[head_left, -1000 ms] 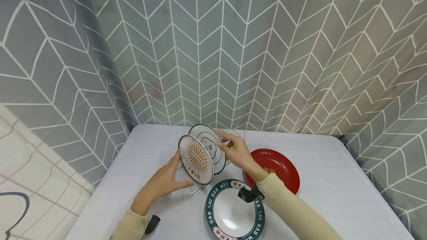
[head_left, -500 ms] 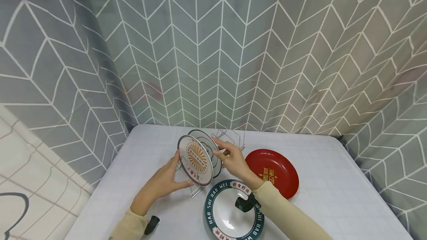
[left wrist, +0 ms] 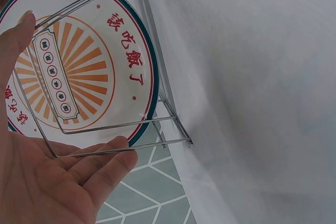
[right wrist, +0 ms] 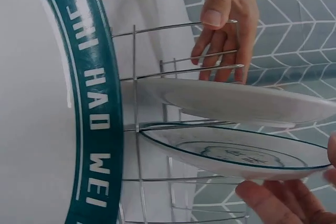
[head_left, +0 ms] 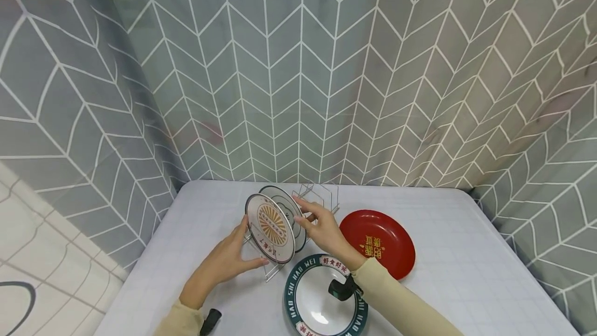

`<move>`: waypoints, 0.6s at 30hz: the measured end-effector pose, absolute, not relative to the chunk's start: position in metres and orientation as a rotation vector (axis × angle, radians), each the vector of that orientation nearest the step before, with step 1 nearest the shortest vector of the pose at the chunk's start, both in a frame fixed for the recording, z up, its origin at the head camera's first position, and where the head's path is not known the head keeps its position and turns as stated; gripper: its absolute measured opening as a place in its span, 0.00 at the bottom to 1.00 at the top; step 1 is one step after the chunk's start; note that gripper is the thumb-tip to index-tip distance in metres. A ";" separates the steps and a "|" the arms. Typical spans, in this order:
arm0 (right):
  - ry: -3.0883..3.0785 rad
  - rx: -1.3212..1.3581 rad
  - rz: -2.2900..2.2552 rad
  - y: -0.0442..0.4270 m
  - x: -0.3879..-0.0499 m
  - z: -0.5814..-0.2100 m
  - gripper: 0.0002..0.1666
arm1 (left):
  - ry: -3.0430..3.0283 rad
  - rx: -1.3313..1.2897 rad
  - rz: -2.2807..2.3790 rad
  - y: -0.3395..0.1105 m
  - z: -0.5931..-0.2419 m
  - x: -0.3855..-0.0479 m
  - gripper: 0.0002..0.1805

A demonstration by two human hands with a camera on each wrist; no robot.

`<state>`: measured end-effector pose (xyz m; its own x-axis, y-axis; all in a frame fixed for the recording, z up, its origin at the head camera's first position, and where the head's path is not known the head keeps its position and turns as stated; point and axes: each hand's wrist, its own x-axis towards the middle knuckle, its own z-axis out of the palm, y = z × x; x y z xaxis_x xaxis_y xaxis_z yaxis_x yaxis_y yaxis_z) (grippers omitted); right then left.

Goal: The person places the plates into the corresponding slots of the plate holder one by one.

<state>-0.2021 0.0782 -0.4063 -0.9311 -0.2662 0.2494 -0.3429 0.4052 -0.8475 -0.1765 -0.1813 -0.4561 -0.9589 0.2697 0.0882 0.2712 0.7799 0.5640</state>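
A wire dish rack (right wrist: 136, 77) holds a white plate with an orange sunburst (head_left: 270, 227), standing on edge. Beside it, a white plate with a dark rim and a grey motif (right wrist: 236, 153) stands in the neighbouring slot. My left hand (head_left: 224, 262) grips the rack's near end, its thumb on one wire and its fingers by another, with the sunburst plate close by. With thumb and fingers, my right hand (head_left: 324, 229) pinches the edge of the grey-motif plate. In the head view, the sunburst plate hides part of that second plate.
A white dish with a wide teal lettered rim (head_left: 294, 299) lies under my right forearm. To the right lies a red oval plate with gold characters (head_left: 392, 240). The white-covered table (head_left: 466, 274) meets a grey patterned curtain (head_left: 326, 92) at the back.
My right hand has moved left and slightly lower with the grey-motif plate, which now stands closer behind the sunburst plate. My left hand has stayed at the rack. The head view has tilted slightly.
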 end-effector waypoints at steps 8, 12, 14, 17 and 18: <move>-2.506 0.350 1.812 0.127 -0.168 -0.411 0.32 | -2.960 -0.454 -0.901 -0.182 -0.457 -0.176 0.72; -2.511 0.142 1.915 0.162 -0.141 -0.421 0.31 | -2.952 -0.453 -0.886 -0.184 -0.456 -0.176 0.71; -2.530 0.037 1.941 0.177 -0.128 -0.429 0.31 | -2.950 -0.456 -0.887 -0.184 -0.456 -0.176 0.71; -2.610 -0.095 1.910 0.194 -0.113 -0.440 0.30 | -2.957 -0.442 -0.903 -0.182 -0.457 -0.176 0.70; -2.641 -0.125 1.891 0.198 -0.108 -0.443 0.30 | -2.958 -0.439 -0.914 -0.181 -0.458 -0.176 0.70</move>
